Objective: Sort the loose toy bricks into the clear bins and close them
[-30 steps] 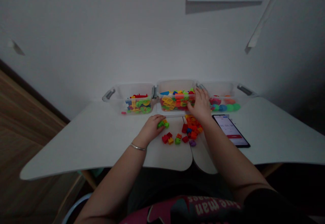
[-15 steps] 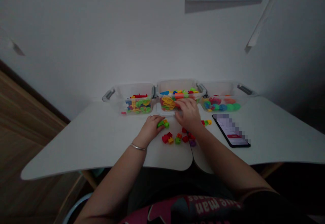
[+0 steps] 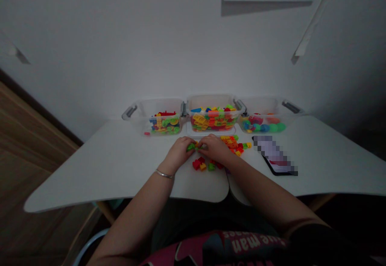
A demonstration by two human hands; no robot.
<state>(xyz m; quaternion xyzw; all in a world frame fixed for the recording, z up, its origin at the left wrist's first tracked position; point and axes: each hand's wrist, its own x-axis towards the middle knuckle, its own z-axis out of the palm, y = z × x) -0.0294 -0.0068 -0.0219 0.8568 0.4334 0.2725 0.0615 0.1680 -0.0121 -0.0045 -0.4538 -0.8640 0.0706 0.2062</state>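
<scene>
My left hand (image 3: 177, 151) rests on the white table (image 3: 120, 165), fingers curled round a small green and yellow block piece (image 3: 191, 146). My right hand (image 3: 214, 147) meets it from the right, fingers pinched on the same piece. Loose red, orange and green blocks (image 3: 202, 164) lie just in front of both hands. More orange and red blocks (image 3: 233, 143) sit to the right of my right hand.
Three clear plastic bins stand along the wall: the left bin (image 3: 157, 115), the middle bin (image 3: 212, 111) full of bricks, the right bin (image 3: 265, 113) holding round coloured pieces. A phone (image 3: 276, 155) lies on the table at the right. A wooden panel stands at far left.
My right hand has come back from the middle bin, down and left, and now meets my left hand at the green and yellow piece. My left hand has stayed put.
</scene>
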